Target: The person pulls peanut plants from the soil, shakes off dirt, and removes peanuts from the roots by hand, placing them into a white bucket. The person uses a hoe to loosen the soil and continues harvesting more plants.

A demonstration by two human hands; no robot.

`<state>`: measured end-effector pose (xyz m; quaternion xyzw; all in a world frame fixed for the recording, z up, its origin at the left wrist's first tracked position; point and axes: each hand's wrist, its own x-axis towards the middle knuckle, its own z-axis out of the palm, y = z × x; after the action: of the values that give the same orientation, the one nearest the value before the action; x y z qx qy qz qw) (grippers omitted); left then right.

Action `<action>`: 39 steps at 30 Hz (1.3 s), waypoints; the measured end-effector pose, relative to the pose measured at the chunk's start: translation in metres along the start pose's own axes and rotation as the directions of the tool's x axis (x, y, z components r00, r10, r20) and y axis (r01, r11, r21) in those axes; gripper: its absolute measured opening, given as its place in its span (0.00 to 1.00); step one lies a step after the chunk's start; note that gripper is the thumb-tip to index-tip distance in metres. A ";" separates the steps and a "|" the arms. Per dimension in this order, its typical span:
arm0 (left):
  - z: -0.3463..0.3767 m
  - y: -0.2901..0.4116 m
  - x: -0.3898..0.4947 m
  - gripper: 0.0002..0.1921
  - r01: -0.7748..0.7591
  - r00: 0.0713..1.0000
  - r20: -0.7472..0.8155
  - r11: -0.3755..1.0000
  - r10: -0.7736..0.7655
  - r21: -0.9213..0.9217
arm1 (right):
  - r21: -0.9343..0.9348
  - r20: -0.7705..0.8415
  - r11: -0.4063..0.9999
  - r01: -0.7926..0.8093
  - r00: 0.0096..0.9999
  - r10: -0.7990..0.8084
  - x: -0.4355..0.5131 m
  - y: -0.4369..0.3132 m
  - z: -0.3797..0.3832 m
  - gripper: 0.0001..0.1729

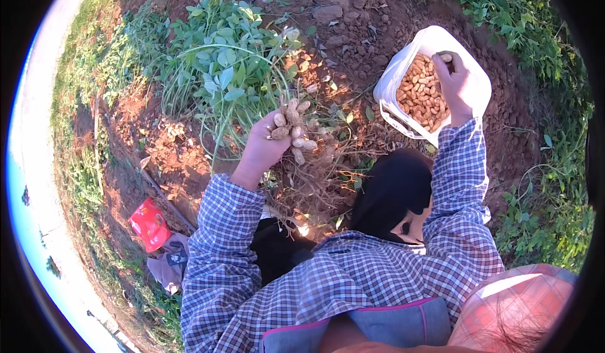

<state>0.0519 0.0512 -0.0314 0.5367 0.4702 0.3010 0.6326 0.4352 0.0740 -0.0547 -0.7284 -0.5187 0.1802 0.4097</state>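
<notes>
My left hand (268, 141) grips a bunch of peanut pods (294, 121) near the middle of the view. Several pods stick out past the fingers and thumb; the stems behind the hand are partly hidden. Leafy peanut plants (222, 64) lie heaped just beyond it, and a tangle of thin roots (314, 178) hangs below. My right hand (454, 86) is over a white plastic container (476, 81), at its inner right side. Between thumb and fingers it pinches a single peanut pod (445, 57). Loose picked peanuts (420, 93) cover the container's bottom.
My bent knee in black cloth (392, 194) rises between my arms, close to the container. At left a long thin handle (165, 197) lies on the soil near a red bag (150, 224) and a greyish cloth item (169, 261). Green plants (543, 225) border the right side.
</notes>
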 end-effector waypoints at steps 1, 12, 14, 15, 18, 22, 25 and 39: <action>0.001 0.002 0.001 0.20 0.005 1.000 0.014 1.000 -0.005 0.018 | -0.417 0.061 0.890 0.183 0.983 -0.173 0.002 0.042 -0.006 0.16; 0.004 -0.009 0.011 0.09 -0.139 0.989 0.113 0.890 0.099 0.435 | 0.271 0.511 0.858 0.436 0.691 -0.512 -0.088 -0.138 0.101 0.36; 0.006 -0.006 0.010 0.09 -0.138 0.988 0.126 0.860 0.086 0.492 | 0.323 0.586 0.874 0.363 0.649 -0.486 -0.086 -0.134 0.106 0.34; 0.006 -0.004 0.010 0.10 -0.140 0.988 0.135 0.843 0.081 0.519 | 0.343 0.621 0.881 0.325 0.626 -0.473 -0.086 -0.133 0.106 0.33; 0.002 -0.004 0.012 0.11 -0.170 0.983 0.164 0.728 0.080 0.664 | 0.306 0.695 0.889 0.340 0.559 -0.452 -0.085 -0.135 0.105 0.31; 0.003 -0.006 0.011 0.12 -0.181 0.981 0.170 0.751 0.093 0.634 | 0.431 0.717 0.890 0.148 0.543 -0.437 -0.086 -0.133 0.104 0.27; 0.006 -0.012 0.011 0.11 -0.060 0.996 0.091 0.884 0.020 0.464 | 0.429 0.734 0.898 0.100 0.540 -0.411 -0.084 -0.131 0.105 0.23; 0.001 -0.017 0.020 0.18 0.064 0.998 -0.026 0.963 -0.059 0.260 | 0.527 0.713 0.836 -0.156 0.616 -0.335 -0.100 -0.131 0.108 0.12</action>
<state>0.0585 0.0646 -0.0530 0.5978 0.5277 0.2216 0.5613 0.2416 0.0449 -0.0329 -0.4006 -0.6083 0.5956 0.3387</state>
